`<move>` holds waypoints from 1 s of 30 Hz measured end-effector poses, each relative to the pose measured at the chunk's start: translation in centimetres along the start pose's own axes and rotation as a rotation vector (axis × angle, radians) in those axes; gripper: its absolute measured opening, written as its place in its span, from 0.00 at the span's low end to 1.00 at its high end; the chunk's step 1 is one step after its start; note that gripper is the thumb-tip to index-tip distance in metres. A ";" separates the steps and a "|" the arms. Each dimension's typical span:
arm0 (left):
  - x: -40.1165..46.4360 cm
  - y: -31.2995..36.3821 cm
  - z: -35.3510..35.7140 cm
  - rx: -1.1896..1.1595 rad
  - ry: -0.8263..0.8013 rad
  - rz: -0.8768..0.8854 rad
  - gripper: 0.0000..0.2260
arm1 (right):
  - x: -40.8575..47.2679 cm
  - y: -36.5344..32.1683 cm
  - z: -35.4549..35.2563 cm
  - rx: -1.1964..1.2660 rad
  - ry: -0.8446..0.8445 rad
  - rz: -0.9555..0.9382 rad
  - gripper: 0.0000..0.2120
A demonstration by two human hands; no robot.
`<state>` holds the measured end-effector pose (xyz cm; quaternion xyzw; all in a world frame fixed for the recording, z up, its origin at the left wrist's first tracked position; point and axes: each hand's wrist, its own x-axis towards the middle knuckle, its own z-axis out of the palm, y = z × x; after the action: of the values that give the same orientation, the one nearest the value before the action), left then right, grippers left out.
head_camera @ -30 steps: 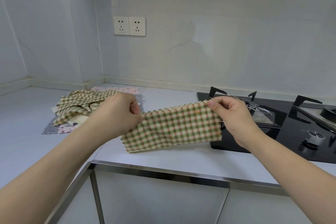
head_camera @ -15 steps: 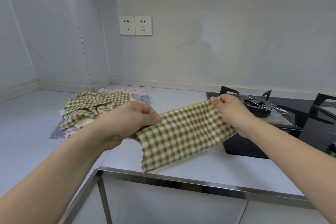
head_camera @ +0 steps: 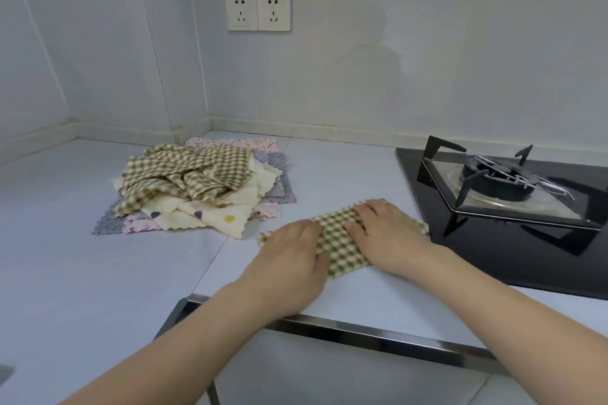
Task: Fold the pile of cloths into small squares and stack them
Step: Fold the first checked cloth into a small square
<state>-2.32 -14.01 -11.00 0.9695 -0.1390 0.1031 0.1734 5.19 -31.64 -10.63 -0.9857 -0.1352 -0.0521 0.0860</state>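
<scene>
Pressing the fold flat

My left hand [head_camera: 292, 260] and right hand [head_camera: 385, 237] lie flat-fingered on the checked cloth [head_camera: 339, 240]; I should smooth outward, keeping edges aligned.

1. Checked cloth [head_camera: 342, 245]: soft woven fabric, matt, green and cream, with a pinked zigzag edge.
2. Pile [head_camera: 197, 187]: matt cloths, some crumpled, some flat; checked, spotted cream, floral pink and grey, edges also zigzag.
3. Counter [head_camera: 98, 273]: smooth pale surface with a faint sheen, crossed by a thin seam.
4. Counter edge [head_camera: 378, 335]: polished metal strip, reflective.
5. Hob [head_camera: 526, 250]: glossy black glass that mirrors the supports.
6. Pan supports [head_camera: 441, 154]: matt black metal.
7. Burner tray [head_camera: 526, 204]: brushed shiny metal.
8. Sockets [head_camera: 258, 10]: smooth white plastic.
9. Wall [head_camera: 427, 43]: pale, matt, faintly stained.
</scene>
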 end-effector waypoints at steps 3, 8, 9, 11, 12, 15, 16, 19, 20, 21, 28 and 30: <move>-0.5 -0.1 0.2 0.152 -0.198 -0.025 0.27 | 0.2 0.7 0.9 0.027 -0.088 0.018 0.28; -0.7 -0.1 -1.0 0.172 -0.354 -0.074 0.30 | 1.1 0.9 0.0 0.034 -0.247 0.042 0.29; -0.5 -0.3 -1.0 0.152 -0.314 -0.057 0.29 | 1.1 0.9 -0.1 0.047 -0.262 0.047 0.28; -0.2 -0.8 -1.1 0.112 -0.230 -0.009 0.26 | 1.2 0.9 0.0 0.056 -0.253 0.045 0.27; -0.2 -1.1 -1.2 0.111 -0.221 0.010 0.25 | 1.0 0.9 0.1 0.043 -0.232 0.039 0.27; -0.2 -2.2 -2.1 0.173 -0.202 0.018 0.18 | 1.0 1.2 0.5 -0.004 -0.202 0.016 0.28; -0.1 -2.6 -2.6 0.170 -0.172 0.005 0.16 | 1.1 1.4 0.6 -0.008 -0.204 0.008 0.28; 0.1 -3.9 -3.5 0.111 -0.112 -0.008 0.13 | 1.8 2.1 0.5 -0.013 -0.216 -0.045 0.29; 0.1 -4.2 -3.6 0.081 -0.091 -0.022 0.13 | 2.1 2.3 0.5 -0.007 -0.225 -0.058 0.29; 0.1 -4.3 -3.6 0.033 -0.058 -0.053 0.13 | 2.3 2.3 0.5 0.004 -0.228 -0.059 0.30; -0.4 -4.5 -3.4 -0.307 0.083 -0.214 0.11 | -6.3 -3.5 -0.3 0.252 0.281 -0.270 0.17; -0.9 -4.2 -3.5 -0.300 0.073 -0.185 0.14 | -9.1 -5.3 0.0 0.196 0.205 -0.408 0.19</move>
<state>-2.44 -8.73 -9.29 0.9370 -0.0566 0.0998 0.3300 -5.03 -28.93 -10.94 -0.9144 -0.3266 -0.1550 0.1824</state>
